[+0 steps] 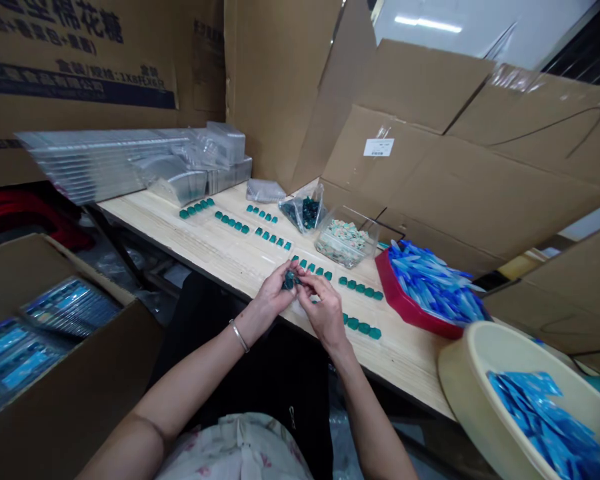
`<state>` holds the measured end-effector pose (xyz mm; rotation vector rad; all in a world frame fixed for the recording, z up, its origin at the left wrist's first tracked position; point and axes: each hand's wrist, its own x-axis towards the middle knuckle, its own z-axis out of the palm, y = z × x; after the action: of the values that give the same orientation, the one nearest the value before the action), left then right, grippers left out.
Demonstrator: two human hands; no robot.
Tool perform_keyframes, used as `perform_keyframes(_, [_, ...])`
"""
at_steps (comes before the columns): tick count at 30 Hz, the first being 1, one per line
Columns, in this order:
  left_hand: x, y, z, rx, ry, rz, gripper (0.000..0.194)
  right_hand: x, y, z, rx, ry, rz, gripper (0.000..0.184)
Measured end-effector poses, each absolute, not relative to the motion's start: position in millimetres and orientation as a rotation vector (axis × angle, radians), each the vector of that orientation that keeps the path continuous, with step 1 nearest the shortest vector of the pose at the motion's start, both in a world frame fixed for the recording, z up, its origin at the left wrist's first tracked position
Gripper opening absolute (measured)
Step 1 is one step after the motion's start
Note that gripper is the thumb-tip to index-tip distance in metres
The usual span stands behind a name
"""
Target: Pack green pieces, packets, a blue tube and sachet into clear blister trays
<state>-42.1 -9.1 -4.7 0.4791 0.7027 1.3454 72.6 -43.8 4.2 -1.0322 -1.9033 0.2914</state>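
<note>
Near the front edge of the table, my left hand is closed around a small cluster of dark green gem-shaped pieces. My right hand meets it from the right, thumb and fingers pinched together at the edge of that cluster. Exactly which piece the right fingertips grip is hidden. Short rows of similar green pieces lie on the pale wooden table: a row at the far left, one behind my hands, one to the right and one beside my right wrist.
Behind the rows stand a clear bag of dark green pieces and a clear tub of pale bits. Rightward are a red tray of blue sticks and a cream basin with blue packets. Clear plastic trays stack left, above an open carton.
</note>
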Motion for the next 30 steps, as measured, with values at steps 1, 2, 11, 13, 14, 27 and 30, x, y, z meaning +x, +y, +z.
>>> perform_keyframes(1, [-43.3,-10.4,-5.9,0.455,0.686,1.338,0.019,75.0,-41.6,4.6,-1.053,-1.845,0.314,0.016])
perform_keyframes(2, [-44.4,-11.9,-7.4,0.413,0.658,1.325,0.018,77.8,-39.2,5.1,-1.072,-1.793,0.342,0.014])
perform_keyframes(11, [-37.2,-23.1,-9.7,0.216,0.448,1.253,0.004,86.1,-19.8,-2.0,-1.089,-1.25,0.958,0.025])
perform_keyframes(13, [-36.2,-27.0,-9.6,0.341,0.476,1.276,0.017,85.1,-18.5,-2.9,-1.056,-1.143,1.015,0.028])
perform_keyframes(14, [-36.1,-28.7,-10.4,0.397,0.5,1.273,0.021,84.6,-18.4,-3.1,-1.046,-1.106,1.043,0.029])
perform_keyframes(27, [-41.4,-25.9,-14.5,1.133,0.898,1.308,0.03,84.3,-19.0,-5.3,-1.011,-1.072,1.18,0.026])
perform_keyframes(30, [-43.7,-24.8,-14.5,1.162,0.882,1.282,0.029,86.5,-19.4,-3.5,-0.94,-0.965,1.322,0.026])
